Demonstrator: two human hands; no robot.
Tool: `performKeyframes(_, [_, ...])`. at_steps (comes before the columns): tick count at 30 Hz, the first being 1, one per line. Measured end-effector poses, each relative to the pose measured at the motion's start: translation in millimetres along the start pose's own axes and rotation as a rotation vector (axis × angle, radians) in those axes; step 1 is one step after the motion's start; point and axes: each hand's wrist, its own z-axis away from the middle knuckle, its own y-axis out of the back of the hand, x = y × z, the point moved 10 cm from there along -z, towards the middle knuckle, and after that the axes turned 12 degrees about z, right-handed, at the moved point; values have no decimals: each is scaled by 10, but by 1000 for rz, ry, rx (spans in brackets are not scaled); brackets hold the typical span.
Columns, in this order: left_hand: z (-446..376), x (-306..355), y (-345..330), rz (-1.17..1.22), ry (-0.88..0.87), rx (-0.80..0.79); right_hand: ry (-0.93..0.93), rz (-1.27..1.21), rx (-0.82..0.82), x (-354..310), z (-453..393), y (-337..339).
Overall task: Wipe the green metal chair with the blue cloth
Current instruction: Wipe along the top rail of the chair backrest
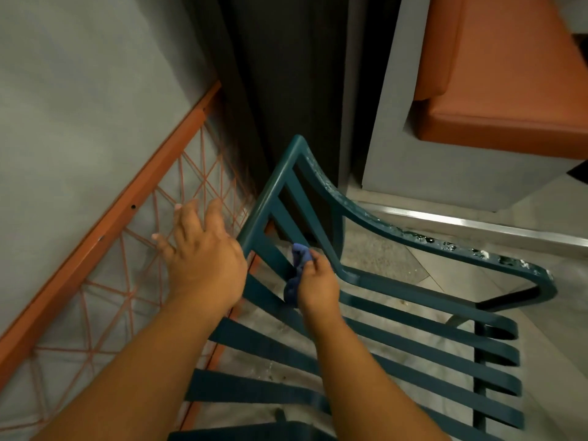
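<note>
The green metal chair (413, 313) fills the lower right, its slatted seat below me and its slatted backrest rising toward the centre. The top rail shows chipped paint along the right side. My right hand (318, 281) is closed on a crumpled blue cloth (297, 272) and presses it against a backrest slat near the seat. My left hand (203, 253) rests with fingers spread at the left edge of the backrest frame, partly over the orange wire panel behind it.
An orange metal frame with wire mesh (127, 249) runs diagonally on the left against a grey wall. An orange cushioned bench (502, 90) on a grey base stands at the upper right. A metal floor strip (477, 224) crosses behind the chair.
</note>
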Motion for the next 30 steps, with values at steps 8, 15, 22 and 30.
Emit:
performKeyframes(8, [-670, 799, -121, 114, -272, -35, 527, 1, 110, -1290, -49, 33])
performKeyframes(15, [-882, 1006, -441, -15, -346, -123, 214, 292, 34, -940, -548, -90])
performKeyframes(22, [-863, 1036, -366, 31, -393, -1, 664, 190, -19, -1193, -281, -203])
performKeyframes(30, [-876, 1072, -586, -236, -462, -89, 20, 278, 136, -201, -1010, 34])
